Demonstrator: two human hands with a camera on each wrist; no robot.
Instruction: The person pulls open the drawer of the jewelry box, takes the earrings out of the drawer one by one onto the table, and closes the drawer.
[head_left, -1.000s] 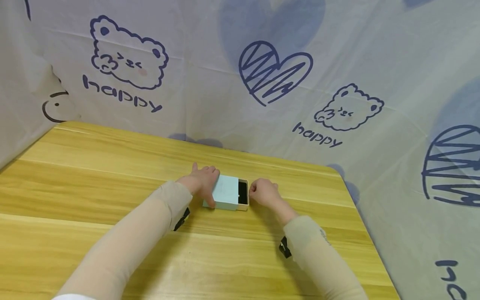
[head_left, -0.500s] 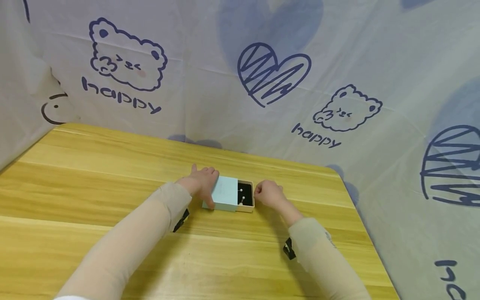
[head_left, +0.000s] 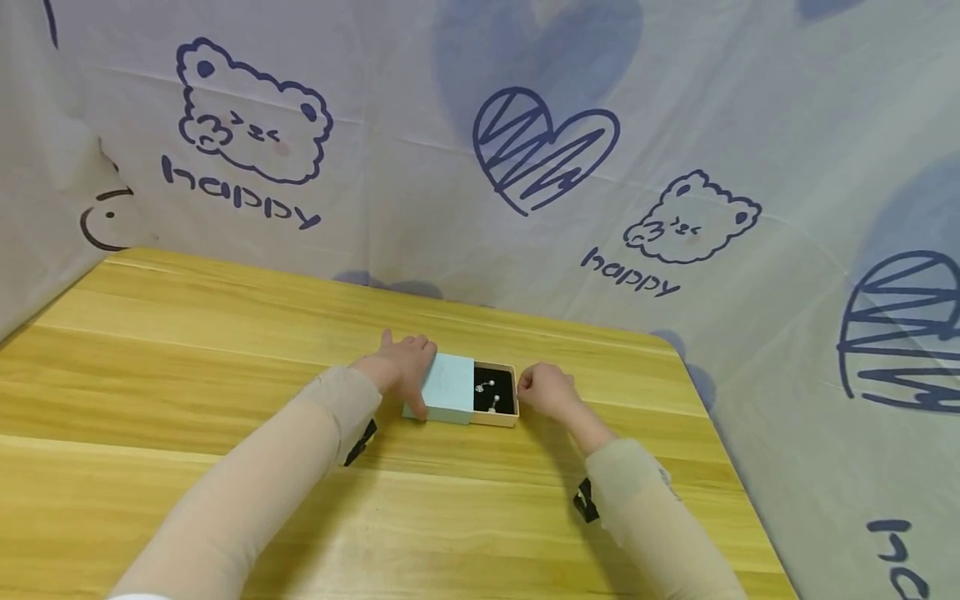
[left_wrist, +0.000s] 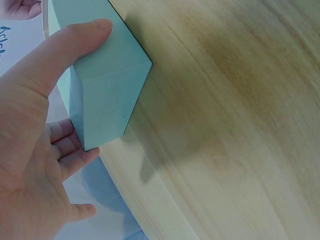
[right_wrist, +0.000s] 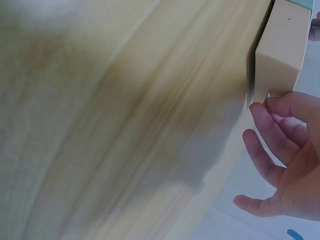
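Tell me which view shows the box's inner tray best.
The head view: it shows the inner tray from above, with its black lining and small shiny pieces. The right wrist view shows only outer walls, close up; the left wrist view, just a thin strip beyond the blue sleeve.

Box on table between both hands, drawer at right, probably earrings inside

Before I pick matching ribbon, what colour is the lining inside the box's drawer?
Black; the lining shows best in the head view.
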